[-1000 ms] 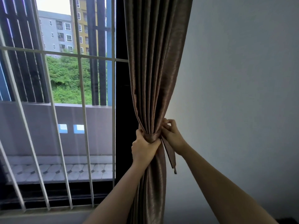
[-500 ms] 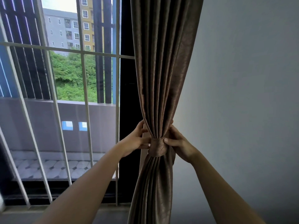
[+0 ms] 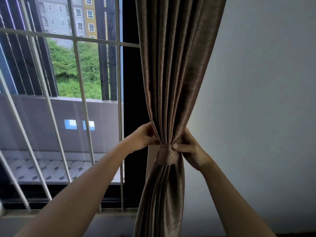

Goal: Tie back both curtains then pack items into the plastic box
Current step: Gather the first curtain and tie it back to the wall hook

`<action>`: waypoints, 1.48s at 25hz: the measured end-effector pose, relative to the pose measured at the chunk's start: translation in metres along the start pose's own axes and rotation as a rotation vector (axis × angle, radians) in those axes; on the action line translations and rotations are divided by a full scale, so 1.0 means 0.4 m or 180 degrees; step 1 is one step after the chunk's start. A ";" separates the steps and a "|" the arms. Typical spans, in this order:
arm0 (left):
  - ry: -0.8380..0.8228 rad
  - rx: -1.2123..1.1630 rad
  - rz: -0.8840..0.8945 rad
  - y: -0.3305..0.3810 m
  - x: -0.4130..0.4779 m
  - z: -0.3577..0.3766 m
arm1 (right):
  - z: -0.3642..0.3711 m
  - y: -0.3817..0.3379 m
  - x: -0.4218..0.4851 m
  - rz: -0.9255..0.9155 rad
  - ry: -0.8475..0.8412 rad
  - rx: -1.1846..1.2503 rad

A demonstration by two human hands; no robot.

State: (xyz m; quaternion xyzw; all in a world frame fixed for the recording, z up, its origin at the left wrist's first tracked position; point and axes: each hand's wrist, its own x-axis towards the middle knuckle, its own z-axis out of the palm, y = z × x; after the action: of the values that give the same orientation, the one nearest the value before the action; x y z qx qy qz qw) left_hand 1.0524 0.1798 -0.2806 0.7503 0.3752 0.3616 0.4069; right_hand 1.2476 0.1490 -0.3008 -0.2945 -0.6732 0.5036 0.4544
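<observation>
We see two bare forearms reaching up from the bottom edge to a brown curtain (image 3: 174,74), which is cinched into a narrow waist by a tie band (image 3: 166,155) of the same cloth. The left hand (image 3: 143,139) sits just above and left of the band, its fingers (image 3: 150,134) curled into the curtain's folds and gripping them. The right hand (image 3: 189,151) is just right of the band. It holds the gathered curtain with its thumb laid across the front and touching the band's upper edge, and its other fingers are hidden behind the cloth. Above and below the band the curtain fans out. Right of the band is a plain pale wall (image 3: 265,100). Left of it are white window bars (image 3: 80,93), and beyond them a tiled balcony (image 3: 42,168), green trees (image 3: 71,69) and apartment buildings (image 3: 71,16).
</observation>
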 end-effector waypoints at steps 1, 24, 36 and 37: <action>0.0016 0.0048 0.0024 -0.003 -0.002 0.002 | 0.004 0.004 -0.005 -0.0012 0.0044 0.0045; 0.0561 0.1829 0.0091 0.014 -0.055 -0.113 | 0.048 -0.020 0.013 0.0367 0.0178 -0.1158; 0.0221 0.1305 -0.0303 0.046 0.022 -0.155 | 0.030 -0.004 0.063 0.0162 0.0324 -0.0814; 0.0371 0.1719 -0.0206 0.035 0.021 -0.145 | 0.031 0.000 0.063 0.0172 0.0292 -0.0846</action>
State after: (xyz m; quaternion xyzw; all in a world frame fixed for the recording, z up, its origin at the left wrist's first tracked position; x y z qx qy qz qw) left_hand 1.0109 0.2014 -0.2427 0.7971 0.5045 0.2779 0.1812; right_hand 1.2259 0.1656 -0.2938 -0.3928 -0.7043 0.4080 0.4279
